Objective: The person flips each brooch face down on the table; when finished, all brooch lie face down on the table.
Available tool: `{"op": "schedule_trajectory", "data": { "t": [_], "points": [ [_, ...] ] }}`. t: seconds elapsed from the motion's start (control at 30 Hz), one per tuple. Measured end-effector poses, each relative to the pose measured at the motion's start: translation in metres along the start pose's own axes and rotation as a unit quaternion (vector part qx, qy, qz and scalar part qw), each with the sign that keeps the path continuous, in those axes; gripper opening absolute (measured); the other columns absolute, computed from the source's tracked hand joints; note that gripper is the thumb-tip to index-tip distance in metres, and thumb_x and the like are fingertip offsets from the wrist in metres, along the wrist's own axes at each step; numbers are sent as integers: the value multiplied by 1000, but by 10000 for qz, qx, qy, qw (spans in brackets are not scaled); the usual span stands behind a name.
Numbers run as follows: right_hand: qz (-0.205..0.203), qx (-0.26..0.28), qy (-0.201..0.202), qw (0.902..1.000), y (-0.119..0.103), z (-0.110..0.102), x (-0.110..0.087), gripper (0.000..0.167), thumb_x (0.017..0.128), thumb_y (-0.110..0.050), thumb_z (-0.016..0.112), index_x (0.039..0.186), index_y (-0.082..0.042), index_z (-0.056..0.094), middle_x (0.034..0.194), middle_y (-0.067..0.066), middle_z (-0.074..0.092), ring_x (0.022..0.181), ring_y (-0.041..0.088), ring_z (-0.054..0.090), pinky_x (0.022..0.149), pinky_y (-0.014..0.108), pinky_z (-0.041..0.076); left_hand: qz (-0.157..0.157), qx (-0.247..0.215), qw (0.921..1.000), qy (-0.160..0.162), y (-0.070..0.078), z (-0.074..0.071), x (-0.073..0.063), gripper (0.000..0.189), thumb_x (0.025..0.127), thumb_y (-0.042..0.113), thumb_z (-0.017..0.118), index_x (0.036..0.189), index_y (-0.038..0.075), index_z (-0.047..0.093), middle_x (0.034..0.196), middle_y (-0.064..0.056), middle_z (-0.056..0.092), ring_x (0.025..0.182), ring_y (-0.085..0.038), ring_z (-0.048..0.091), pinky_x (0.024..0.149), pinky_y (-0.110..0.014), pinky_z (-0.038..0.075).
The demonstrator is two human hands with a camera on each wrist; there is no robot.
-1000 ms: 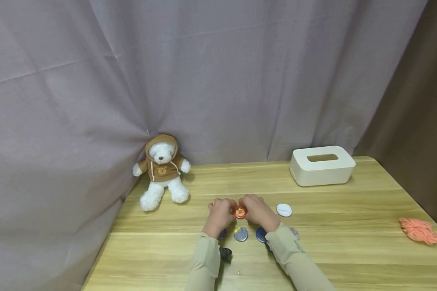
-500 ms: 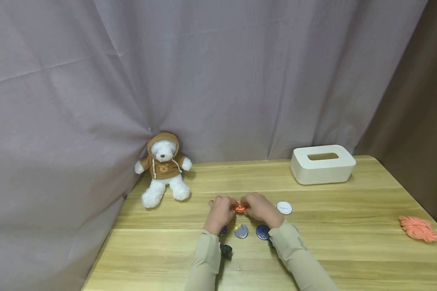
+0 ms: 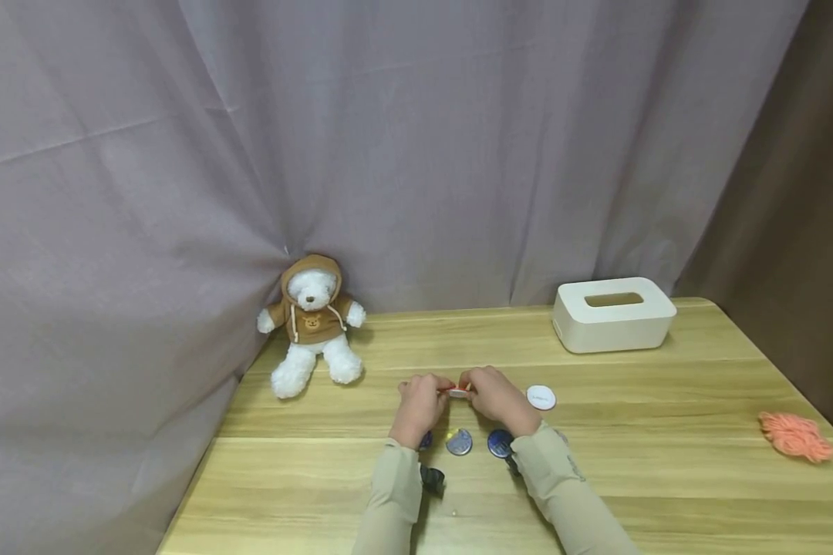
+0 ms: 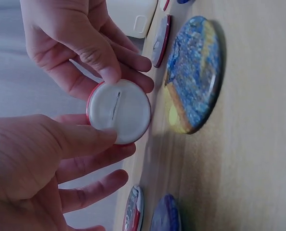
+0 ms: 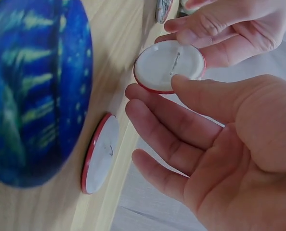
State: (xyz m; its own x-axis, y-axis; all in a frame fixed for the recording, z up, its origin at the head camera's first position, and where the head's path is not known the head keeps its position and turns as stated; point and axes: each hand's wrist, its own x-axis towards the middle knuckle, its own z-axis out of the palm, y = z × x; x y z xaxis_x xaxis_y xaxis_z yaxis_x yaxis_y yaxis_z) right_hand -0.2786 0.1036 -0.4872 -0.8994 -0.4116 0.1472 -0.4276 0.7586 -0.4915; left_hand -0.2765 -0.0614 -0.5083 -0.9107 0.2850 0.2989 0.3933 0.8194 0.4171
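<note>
Where the red-rimmed badge (image 4: 131, 110) is: lower centre of the head view, apparently off the bench (image 3: 284, 493), white back showing in both wrist views.
Left hand (image 3: 419, 406): thumb and fingers clamped on one edge.
Right hand (image 3: 494, 397): thumb and fingers clamped on the opposite edge.
Pin (image 4: 116, 107): lies across the back; latching cannot be told.
Handling, as judged: grip by the rim, thumbs off the pin, clear of the dark blue badge (image 3: 500, 443) lower right.

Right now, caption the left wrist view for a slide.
Left hand and right hand pinch a red-rimmed badge, pin side showing.
</note>
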Motion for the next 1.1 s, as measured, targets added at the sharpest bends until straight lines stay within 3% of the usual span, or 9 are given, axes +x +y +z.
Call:
{"op": "schedule_trajectory", "data": {
  "t": [0.23,0.43,0.6,0.8,1.1],
  "points": [
    [304,121,19,9995,-8,2,2,19,76,13,68,86,-3,71,72,2,64,67,17,54,67,37,48,-26,-64,9999,97,0,0,-1,17,84,4,76,91,18,81,84,4,77,84,-26,71,69,-46,44],
    [215,-20,123,9997,-10,11,6,21,70,14,71,81,-3,66,74,3,63,69,18,55,66,37,49,-159,-23,9999,54,-2,2,-1,14,81,1,75,92,9,75,75,0,74,80,-27,70,70,-48,44],
    [181,-7,221,9996,-11,13,7,25,68,17,69,80,-4,59,73,4,59,66,19,52,63,36,47,-224,3,9997,-66,-1,1,0,13,82,2,76,90,10,70,73,0,70,78,-25,68,72,-49,45],
    [306,-161,244,9991,-7,11,4,24,72,14,70,80,-5,58,72,2,56,66,18,50,63,36,46,-131,244,9994,-196,4,3,1,19,78,4,78,91,12,67,71,2,66,76,-24,67,67,-44,45],
    [312,-340,358,9983,-3,14,6,23,75,6,75,78,-9,57,69,-2,53,64,18,49,61,37,44,-174,-24,9990,-399,2,4,0,23,77,3,80,91,13,65,75,1,65,78,-23,65,65,-40,42]
  ]
}}
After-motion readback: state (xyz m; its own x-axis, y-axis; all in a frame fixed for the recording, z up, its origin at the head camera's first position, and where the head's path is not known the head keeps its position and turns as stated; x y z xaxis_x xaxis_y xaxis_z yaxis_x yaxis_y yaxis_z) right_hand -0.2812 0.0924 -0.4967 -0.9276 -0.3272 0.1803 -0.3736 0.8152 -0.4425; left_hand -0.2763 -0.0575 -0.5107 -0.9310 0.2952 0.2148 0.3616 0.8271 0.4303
